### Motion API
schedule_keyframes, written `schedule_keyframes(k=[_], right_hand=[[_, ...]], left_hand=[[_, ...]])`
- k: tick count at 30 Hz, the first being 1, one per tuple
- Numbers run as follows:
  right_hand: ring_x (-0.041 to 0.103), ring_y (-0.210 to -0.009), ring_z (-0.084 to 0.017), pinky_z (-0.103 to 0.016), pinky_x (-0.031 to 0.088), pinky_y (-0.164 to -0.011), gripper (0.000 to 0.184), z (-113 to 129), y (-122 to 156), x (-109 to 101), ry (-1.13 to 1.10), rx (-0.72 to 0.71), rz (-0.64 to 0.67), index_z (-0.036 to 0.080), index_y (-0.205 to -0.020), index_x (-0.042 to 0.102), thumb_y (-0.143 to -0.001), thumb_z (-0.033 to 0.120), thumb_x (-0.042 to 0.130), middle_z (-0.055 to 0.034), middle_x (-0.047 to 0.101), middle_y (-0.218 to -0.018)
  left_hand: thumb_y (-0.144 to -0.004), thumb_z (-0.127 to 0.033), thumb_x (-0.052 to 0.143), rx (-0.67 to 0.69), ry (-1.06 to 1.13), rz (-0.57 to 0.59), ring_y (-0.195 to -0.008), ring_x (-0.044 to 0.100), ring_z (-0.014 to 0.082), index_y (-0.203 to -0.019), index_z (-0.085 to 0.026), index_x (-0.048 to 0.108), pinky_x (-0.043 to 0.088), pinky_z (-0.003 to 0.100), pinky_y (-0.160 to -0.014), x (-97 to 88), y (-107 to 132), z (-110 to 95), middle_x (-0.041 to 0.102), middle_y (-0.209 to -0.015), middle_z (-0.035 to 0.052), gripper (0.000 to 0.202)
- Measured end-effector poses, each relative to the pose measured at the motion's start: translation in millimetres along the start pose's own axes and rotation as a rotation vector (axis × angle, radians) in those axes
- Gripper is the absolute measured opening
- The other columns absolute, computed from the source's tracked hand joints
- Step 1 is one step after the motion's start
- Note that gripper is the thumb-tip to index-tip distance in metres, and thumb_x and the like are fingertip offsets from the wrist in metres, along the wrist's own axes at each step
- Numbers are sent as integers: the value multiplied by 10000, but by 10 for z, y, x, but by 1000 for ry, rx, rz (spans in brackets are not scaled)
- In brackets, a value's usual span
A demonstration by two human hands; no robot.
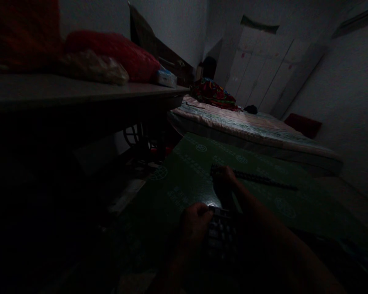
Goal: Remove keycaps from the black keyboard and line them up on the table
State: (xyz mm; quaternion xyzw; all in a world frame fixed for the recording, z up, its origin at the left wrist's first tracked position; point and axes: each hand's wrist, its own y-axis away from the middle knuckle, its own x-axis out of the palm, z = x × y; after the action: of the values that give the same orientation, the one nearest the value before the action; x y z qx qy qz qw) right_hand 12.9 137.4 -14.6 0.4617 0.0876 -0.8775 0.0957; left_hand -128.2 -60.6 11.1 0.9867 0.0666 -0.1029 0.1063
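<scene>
The room is very dim. My left hand (pixel 195 223) is closed on the left edge of a dark keypad-like object with pale keys (pixel 220 234), near the bottom centre. My right hand (pixel 223 179) reaches forward onto a green printed sheet (pixel 187 179) and rests, fingers curled, on the left end of a long dark strip (pixel 257 178) that lies across the sheet. Whether the right fingers grip the strip is too dark to tell.
A table (pixel 79 92) at the left carries red bags (pixel 116 51) and a clear plastic bag (pixel 95 67). Beyond lies a bed (pixel 251 130) with a colourful bundle (pixel 213 94). White wardrobe doors (pixel 260 69) stand at the back. A dark red cushion (pixel 303 124) lies on the right.
</scene>
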Motion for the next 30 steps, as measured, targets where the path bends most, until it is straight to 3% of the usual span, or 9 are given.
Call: schedule_keyframes(k=[10,13,15,18,21,26,30], right_hand=[[626,-690,-156,-191,439,-554,244,43,45,-18,-36,-25,-33,170,-863,695,-640,169,596,-4,693,-763],[609,-650,-151,-189,421,-526,192,91,99,-92,-53,-23,-80,150,-792,688,-709,269,563,-16,675,-701],[585,-592,-141,-194,406,-502,325,124,184,-191,-61,-12,-118,136,-738,669,-788,377,457,-28,645,-639],[546,-528,-116,-186,383,-477,493,170,462,-386,-101,-18,-187,135,-709,635,-839,482,309,-30,592,-584],[488,-472,-103,-184,339,-435,534,213,929,-547,-252,-58,-356,136,-709,622,-810,563,317,-7,502,-503],[364,-364,-76,-180,272,-355,498,308,1686,-573,-525,108,-283,153,-700,581,-780,588,351,44,388,-423],[479,-476,-94,-182,374,-431,328,393,1942,-483,-645,100,-179,153,-761,581,-709,474,541,11,544,-568]], left_hand=[[-631,-248,534,75,-32,-40,-669,589,164,-667,-146,612,435,248,-618,-1,-38,57,637,-658,13,133],[-639,-251,529,69,-33,-27,-658,587,161,-677,-144,614,435,245,-609,-12,-36,46,634,-659,18,142],[-644,-243,527,59,-43,-30,-670,587,160,-693,-143,619,433,244,-618,-19,-30,19,636,-673,21,145],[-644,-232,530,68,-48,-32,-669,588,152,-696,-150,629,436,239,-622,-22,-25,-19,638,-671,10,139],[-631,-192,540,155,-124,-31,-710,586,150,-687,-151,644,446,246,-672,-11,-26,-17,633,-714,19,125],[-626,-131,553,420,-308,48,-933,550,180,-689,-156,663,426,290,-837,32,1,49,590,-970,74,129],[-625,-152,585,444,-442,148,-1091,462,236,-805,-184,686,372,356,-929,45,58,37,525,-1160,79,210]])
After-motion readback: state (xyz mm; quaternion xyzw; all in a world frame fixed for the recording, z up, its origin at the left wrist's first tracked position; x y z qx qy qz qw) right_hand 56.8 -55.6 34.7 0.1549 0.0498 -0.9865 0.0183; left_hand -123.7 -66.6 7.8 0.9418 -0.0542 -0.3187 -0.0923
